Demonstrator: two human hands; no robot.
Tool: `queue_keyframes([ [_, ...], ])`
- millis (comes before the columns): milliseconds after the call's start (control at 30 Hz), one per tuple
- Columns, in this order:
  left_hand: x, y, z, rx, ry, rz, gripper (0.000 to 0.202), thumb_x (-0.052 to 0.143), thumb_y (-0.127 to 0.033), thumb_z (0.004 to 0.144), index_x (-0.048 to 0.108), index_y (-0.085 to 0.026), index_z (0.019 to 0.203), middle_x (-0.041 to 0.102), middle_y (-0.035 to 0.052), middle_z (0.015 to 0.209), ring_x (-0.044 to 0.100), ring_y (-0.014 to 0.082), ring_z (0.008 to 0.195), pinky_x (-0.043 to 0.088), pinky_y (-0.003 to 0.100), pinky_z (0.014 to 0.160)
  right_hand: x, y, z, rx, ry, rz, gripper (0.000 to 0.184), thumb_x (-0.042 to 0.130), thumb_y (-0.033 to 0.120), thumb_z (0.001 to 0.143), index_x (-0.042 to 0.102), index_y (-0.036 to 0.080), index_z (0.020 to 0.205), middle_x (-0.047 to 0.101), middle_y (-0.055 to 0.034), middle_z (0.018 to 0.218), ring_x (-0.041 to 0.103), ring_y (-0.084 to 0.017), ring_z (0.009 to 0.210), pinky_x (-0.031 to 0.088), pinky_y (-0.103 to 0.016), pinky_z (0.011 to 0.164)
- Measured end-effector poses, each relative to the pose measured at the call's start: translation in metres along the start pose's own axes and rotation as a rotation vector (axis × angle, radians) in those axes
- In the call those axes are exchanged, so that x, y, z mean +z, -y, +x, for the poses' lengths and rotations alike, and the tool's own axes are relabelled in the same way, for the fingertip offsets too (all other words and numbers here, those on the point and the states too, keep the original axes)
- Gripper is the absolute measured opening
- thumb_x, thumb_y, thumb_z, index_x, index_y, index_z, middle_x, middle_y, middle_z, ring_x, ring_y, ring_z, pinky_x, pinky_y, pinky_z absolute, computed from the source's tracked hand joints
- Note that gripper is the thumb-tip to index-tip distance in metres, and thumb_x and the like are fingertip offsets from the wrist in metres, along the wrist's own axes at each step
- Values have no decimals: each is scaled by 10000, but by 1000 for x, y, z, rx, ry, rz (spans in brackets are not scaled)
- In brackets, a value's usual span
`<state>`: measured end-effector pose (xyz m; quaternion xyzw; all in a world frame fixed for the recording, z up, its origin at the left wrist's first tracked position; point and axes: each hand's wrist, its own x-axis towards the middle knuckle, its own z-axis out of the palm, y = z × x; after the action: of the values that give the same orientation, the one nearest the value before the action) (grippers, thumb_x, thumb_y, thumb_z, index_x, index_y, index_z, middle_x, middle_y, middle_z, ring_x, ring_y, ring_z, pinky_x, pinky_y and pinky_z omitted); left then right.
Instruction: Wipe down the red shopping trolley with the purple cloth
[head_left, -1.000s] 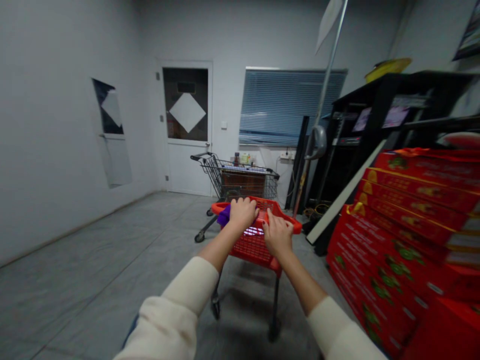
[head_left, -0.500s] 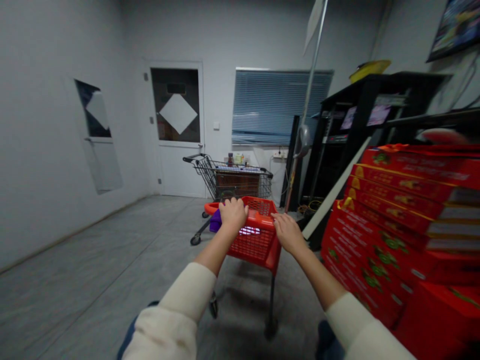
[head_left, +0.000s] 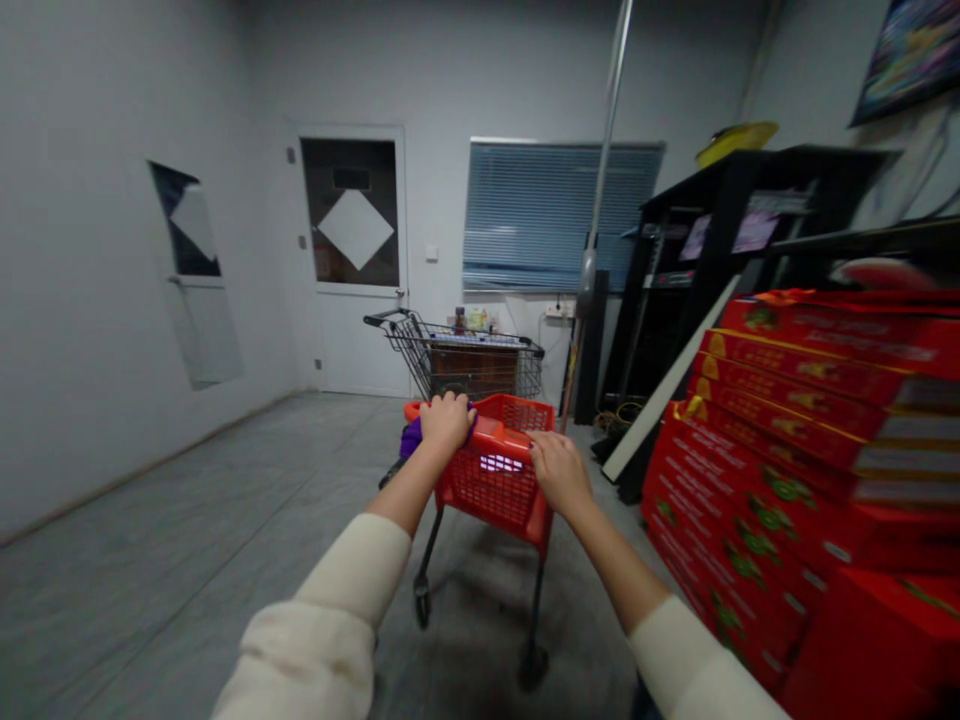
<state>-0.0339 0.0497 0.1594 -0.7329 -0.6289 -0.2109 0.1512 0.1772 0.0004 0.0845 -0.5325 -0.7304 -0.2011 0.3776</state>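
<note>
A small red plastic shopping cart on dark legs stands before me. My left hand is closed over the left part of its red handle, and a purple cloth hangs beside and partly under that hand. At the handle's right end, my right hand has its fingers curled over the bar. A tall metal pole rises at the cart's far right corner; whether it is fixed to the cart, I cannot tell.
Behind the red cart stands a black wire shopping cart, near a brown cabinet. Stacked red boxes line the right side, with a leaning white board and black shelving beyond. A white door is at the back.
The red cart's handle, the purple cloth and both hands have shifted slightly left. The metal pole has also swung left and stands more upright. Both hands keep their hold.
</note>
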Motion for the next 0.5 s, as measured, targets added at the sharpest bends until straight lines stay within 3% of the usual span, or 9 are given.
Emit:
queue_keyframes([
  [100,3,-11,-8,24,-40,-14,328,426,-411,953,623,-205,1116,622,125,1149,556,300,1079,398,439,870,5,6,0,1,-37,-10,378,341,253,991,646,169,1199,680,-78,1207,567,-186,1136,357,-355,1049],
  [300,0,-41,-29,257,-71,-53,326,429,-461,954,614,-233,1095,618,101,1164,533,285,1092,373,435,898,9,9,-4,20,-65,-51,382,339,259,995,646,164,1201,670,-106,1192,549,-210,1132,356,-386,1039],
  [400,-3,-35,-28,304,-45,-70,334,407,-474,962,605,-248,1108,615,92,1175,529,280,1106,367,433,908,6,7,-5,46,-61,-59,376,344,268,996,653,166,1184,673,-99,1160,549,-206,1102,371,-366,1016],
  [500,-3,-14,-17,197,-3,-58,346,402,-474,963,607,-246,1122,612,99,1185,533,288,1113,375,433,897,4,6,-5,47,-62,-40,364,353,257,988,662,185,1165,679,-80,1128,549,-200,1089,379,-347,1001],
])
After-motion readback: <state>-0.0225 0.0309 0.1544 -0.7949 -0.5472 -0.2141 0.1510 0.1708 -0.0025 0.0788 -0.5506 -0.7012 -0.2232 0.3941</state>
